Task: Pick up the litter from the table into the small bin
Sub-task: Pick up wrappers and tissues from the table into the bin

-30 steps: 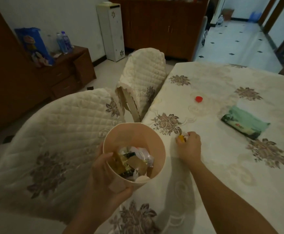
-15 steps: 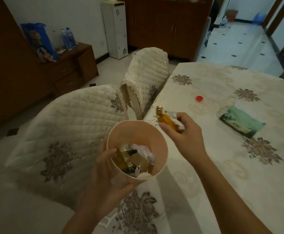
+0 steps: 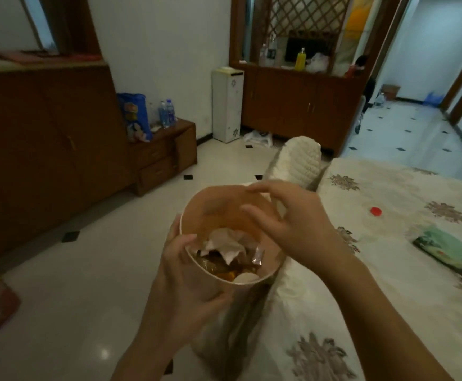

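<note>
My left hand grips the small peach bin by its near wall, thumb over the rim. Crumpled paper, foil wrappers and a white lid lie inside the bin. My right hand hovers over the bin's right rim, fingers spread, nothing in it. A red bottle cap rests on the floral table to the right. A green packet lies near the table's right edge.
A quilted chair back stands behind the bin at the table's left edge. Dark wooden cabinets line the left wall, with bottles on a low drawer unit. Tiled floor stretches out on the left.
My right hand carried the orange wrapper from the table to the bin and let it go; its fingers are now spread. The view has tilted up and the bin has been lifted.
</note>
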`<state>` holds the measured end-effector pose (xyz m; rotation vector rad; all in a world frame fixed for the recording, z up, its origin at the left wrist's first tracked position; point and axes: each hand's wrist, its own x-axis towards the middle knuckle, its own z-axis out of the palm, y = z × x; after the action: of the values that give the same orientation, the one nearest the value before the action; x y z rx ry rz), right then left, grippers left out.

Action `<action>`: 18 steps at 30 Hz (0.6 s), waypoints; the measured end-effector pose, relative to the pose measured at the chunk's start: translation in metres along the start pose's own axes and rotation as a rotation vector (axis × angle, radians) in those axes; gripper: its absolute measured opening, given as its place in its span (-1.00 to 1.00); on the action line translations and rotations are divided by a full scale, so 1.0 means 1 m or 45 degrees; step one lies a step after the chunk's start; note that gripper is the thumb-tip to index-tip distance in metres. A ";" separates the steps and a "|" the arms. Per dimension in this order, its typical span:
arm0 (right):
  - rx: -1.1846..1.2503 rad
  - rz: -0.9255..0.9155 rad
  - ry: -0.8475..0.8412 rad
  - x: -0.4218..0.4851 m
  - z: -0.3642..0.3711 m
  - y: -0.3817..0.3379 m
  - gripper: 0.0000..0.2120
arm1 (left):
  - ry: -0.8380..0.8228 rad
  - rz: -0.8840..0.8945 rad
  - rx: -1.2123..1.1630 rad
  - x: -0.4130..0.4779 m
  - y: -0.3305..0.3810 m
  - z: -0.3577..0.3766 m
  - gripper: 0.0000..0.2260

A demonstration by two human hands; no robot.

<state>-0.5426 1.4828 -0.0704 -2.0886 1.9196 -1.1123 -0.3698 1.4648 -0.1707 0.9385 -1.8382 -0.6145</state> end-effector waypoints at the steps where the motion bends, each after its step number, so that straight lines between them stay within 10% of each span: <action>1: 0.006 -0.017 0.102 0.009 0.006 -0.015 -0.71 | 0.031 0.043 -0.011 0.006 -0.005 -0.022 -0.20; 7: 0.012 -0.049 0.353 0.057 0.065 -0.092 -0.64 | 0.205 0.076 0.155 0.024 -0.044 -0.164 -0.20; 18: -0.176 -0.112 0.049 0.129 0.238 -0.150 -0.46 | 0.448 -0.340 0.409 0.019 -0.171 -0.309 -0.18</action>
<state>-0.2931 1.3041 -0.1090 -2.2597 1.9936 -1.0719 -0.0374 1.3458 -0.1565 1.4251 -1.5295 -0.2877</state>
